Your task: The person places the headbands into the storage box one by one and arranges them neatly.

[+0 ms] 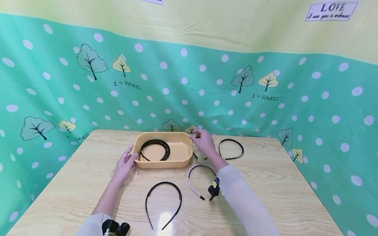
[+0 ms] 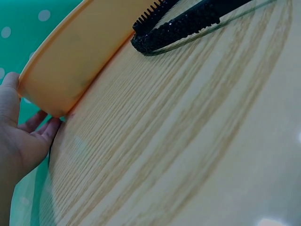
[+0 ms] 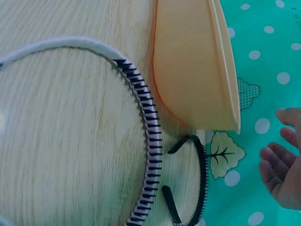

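Black headband (image 1: 166, 182) lies foremost; left hand's grip (image 1: 125, 165) clasps the tan basin (image 1: 165, 164), right hand's grip (image 1: 205, 142) hangs loosely parted beside it.

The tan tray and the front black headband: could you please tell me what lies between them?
Only bare wooden tabletop lies between the tan tray and the front black headband, as the head view shows.
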